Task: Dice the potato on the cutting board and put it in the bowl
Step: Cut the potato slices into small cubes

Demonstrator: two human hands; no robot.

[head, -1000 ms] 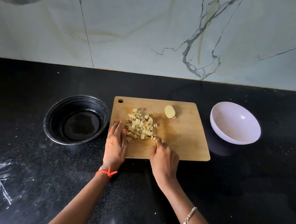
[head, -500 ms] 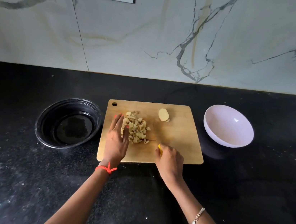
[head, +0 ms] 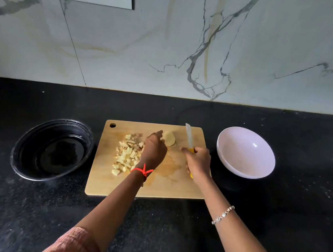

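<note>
Wooden cutting board, bare right half; white bowl beside.

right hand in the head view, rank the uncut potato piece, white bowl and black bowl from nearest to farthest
From the right hand:
1. uncut potato piece, just left of it on the cutting board.
2. white bowl, to its right on the counter.
3. black bowl, far left, beyond the board.
</note>
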